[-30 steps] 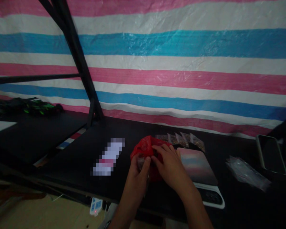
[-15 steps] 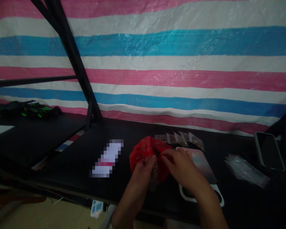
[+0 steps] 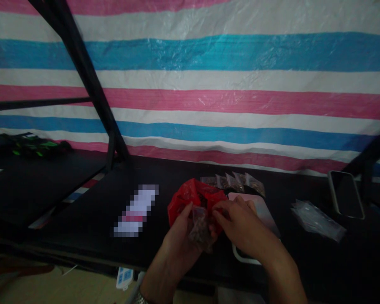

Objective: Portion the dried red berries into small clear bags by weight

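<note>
My left hand (image 3: 182,236) is closed around a small clear plastic bag (image 3: 200,226), partly filled with small brownish-grey bits. Just behind it, an opened red plastic bag (image 3: 185,196) lies crumpled on the black table, dark contents showing faintly in its mouth. At the right side of that mouth is my right hand (image 3: 237,219), thumb and fingers pinched together against the red plastic; whatever is between the fingertips is hidden. Under my right forearm sits a flat scale-like device (image 3: 267,213) with a shiny top and white rim, partly covered.
Several small filled clear bags (image 3: 236,182) lie in a row behind the device. Flat clear bags (image 3: 318,219) and a phone (image 3: 346,194) are on the right. A blurred-out item (image 3: 136,211) lies left on the black table (image 3: 91,223). A black frame post (image 3: 91,84) stands behind.
My left hand has turned palm up, bringing the small clear bag into plain view before the red bag. My right hand stays by the red bag's mouth. The view has shifted slightly.
</note>
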`<state>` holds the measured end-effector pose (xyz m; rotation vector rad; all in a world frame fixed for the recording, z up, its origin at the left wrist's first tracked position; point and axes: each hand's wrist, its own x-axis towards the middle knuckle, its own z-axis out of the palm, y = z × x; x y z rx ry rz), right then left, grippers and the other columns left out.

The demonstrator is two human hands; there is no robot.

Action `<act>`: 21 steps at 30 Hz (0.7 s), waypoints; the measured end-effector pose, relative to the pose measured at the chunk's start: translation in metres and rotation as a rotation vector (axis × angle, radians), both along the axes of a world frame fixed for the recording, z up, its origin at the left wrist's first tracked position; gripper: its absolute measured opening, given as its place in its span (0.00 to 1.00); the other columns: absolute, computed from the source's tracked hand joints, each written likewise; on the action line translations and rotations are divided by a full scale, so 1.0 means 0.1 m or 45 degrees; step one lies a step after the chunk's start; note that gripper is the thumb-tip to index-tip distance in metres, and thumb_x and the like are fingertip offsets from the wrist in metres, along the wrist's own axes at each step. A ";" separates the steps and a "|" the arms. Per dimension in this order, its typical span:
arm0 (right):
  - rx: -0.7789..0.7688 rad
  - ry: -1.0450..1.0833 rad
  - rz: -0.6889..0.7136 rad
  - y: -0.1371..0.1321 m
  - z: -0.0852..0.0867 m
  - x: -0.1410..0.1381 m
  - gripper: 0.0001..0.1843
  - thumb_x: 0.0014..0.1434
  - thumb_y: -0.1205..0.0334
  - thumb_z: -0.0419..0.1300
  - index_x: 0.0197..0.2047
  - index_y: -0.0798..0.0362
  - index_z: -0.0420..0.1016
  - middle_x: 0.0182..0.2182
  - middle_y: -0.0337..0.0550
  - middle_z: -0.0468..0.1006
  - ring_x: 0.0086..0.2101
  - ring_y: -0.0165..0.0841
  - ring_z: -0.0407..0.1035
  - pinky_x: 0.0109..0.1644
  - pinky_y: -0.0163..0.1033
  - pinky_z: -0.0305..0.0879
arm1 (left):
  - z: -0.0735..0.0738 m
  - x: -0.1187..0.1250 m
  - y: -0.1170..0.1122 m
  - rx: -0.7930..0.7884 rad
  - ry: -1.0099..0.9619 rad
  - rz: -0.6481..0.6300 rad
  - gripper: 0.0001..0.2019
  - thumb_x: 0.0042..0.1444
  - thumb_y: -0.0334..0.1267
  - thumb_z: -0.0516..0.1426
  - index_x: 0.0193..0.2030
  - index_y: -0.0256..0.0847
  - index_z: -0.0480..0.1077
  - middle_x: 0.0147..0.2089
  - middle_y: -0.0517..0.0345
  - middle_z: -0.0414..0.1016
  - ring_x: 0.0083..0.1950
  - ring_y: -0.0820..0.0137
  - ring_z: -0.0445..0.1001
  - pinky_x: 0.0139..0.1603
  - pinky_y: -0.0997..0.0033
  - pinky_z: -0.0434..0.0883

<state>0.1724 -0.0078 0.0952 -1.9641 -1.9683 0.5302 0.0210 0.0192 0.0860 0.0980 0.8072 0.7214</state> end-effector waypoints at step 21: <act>0.201 0.101 0.022 -0.03 0.02 0.02 0.13 0.72 0.62 0.58 0.45 0.44 0.86 0.44 0.42 0.86 0.51 0.46 0.72 0.58 0.52 0.57 | -0.48 0.05 0.03 0.557 0.630 0.172 0.14 0.67 0.49 0.61 0.45 0.39 0.71 0.25 0.65 0.73 0.22 0.72 0.71 0.25 0.74 0.67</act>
